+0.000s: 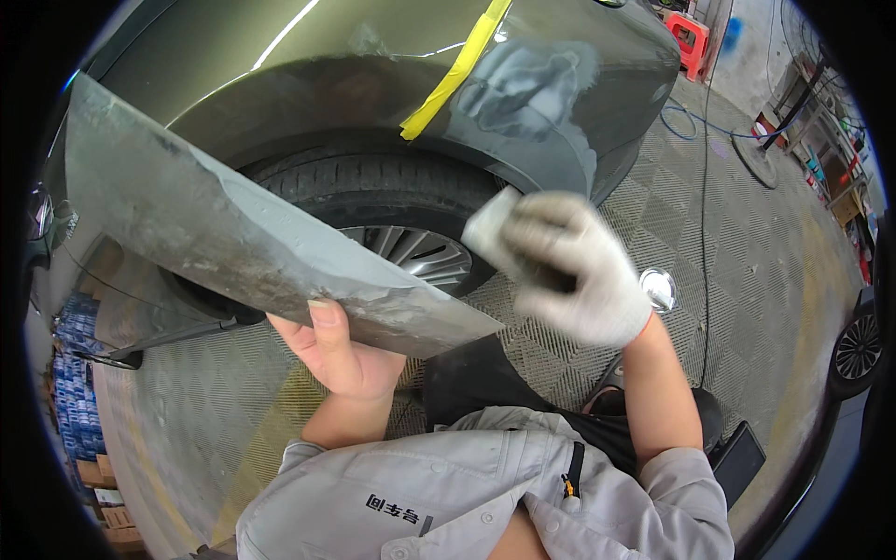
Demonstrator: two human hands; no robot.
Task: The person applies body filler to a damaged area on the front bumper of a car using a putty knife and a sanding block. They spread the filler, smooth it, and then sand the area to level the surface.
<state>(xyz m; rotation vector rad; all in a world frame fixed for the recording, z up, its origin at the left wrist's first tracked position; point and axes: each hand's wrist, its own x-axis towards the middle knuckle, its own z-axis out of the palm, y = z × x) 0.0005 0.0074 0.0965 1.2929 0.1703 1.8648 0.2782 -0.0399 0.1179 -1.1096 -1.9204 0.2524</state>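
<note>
My bare left hand [341, 353] grips the lower edge of a long flat grey mixing board [215, 215], thumb on top. Grey putty [289, 219] is smeared along the board's upper side. In a white knit glove, my right hand [583, 280] is closed round a pale, flat-edged spreader [490, 222], both smeared by motion. It hovers in front of the wheel, to the right of the board and apart from it. Beyond stands a dark olive car fender [355, 93] with a dull grey sanded patch [527, 89] above and right of the wheel arch.
Yellow masking tape [457, 70] runs down the fender. Below the arch sits the tyre [373, 187]. On the ribbed floor lie a round shiny lid or tin [659, 290] and a dark cable [707, 233]. A red stool [689, 45] and cluttered shelf [831, 154] stand far right.
</note>
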